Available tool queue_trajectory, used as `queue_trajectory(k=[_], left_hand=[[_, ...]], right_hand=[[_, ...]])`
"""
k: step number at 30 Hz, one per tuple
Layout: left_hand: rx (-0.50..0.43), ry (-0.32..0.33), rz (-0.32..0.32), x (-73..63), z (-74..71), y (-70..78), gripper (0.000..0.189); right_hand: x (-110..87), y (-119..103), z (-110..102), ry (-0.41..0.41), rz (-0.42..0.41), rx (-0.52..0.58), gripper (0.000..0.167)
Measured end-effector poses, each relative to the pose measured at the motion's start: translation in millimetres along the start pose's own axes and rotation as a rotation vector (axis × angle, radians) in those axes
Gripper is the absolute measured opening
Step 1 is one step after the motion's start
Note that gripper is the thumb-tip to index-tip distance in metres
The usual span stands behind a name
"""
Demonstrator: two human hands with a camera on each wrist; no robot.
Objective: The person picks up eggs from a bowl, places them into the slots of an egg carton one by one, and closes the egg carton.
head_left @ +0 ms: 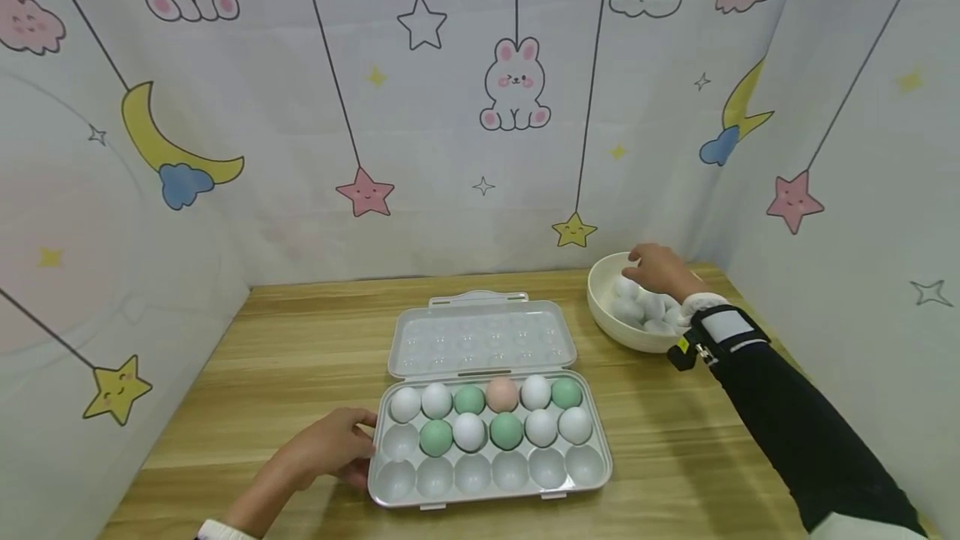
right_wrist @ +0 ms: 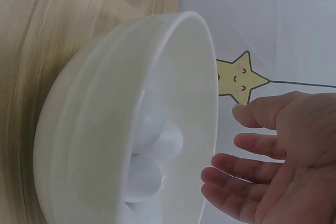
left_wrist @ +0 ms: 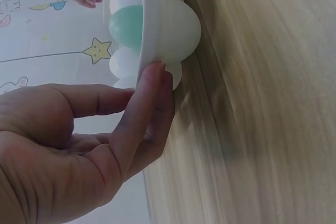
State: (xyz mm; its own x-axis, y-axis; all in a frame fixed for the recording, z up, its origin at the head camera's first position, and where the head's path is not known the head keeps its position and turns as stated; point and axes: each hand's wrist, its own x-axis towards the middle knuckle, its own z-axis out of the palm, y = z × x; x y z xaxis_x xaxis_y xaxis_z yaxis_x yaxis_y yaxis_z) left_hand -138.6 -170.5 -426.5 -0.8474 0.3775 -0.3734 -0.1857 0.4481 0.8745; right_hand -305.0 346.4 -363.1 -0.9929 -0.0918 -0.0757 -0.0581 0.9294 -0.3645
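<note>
A white plastic egg box (head_left: 472,473) lies on the table in the head view, its clear lid (head_left: 483,340) folded back. White eggs (head_left: 469,432), green eggs (head_left: 436,437) and one peach egg (head_left: 502,394) fill the back row and most of the middle row; the front cups are bare. My left hand (head_left: 330,447) pinches the box's left rim between thumb and fingers, as the left wrist view shows up close. Over the cream bowl (right_wrist: 100,103) of white eggs (right_wrist: 143,178) hovers my right hand (right_wrist: 283,156), fingers loosely spread and holding nothing.
The bowl stands at the table's back right corner, right of the lid. A white curtain (head_left: 442,232) printed with stars, moons and rabbits hangs behind and along both sides of the wooden table (head_left: 315,357).
</note>
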Motion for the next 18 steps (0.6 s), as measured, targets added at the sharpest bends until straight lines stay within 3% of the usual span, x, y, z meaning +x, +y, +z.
queue_trajectory(k=[13,18], left_hand=[[-0.040,-0.006,-0.006,1.1,-3.7,-4.4,0.045],[-0.045,0.001,-0.009,0.7,-2.7,-5.0,0.044]], right_hand=[[27.7,19.2,31.4,0.016,0.046,-0.056,0.049],[37.5,24.0,45.5,0.038,0.063,-0.070,0.040]])
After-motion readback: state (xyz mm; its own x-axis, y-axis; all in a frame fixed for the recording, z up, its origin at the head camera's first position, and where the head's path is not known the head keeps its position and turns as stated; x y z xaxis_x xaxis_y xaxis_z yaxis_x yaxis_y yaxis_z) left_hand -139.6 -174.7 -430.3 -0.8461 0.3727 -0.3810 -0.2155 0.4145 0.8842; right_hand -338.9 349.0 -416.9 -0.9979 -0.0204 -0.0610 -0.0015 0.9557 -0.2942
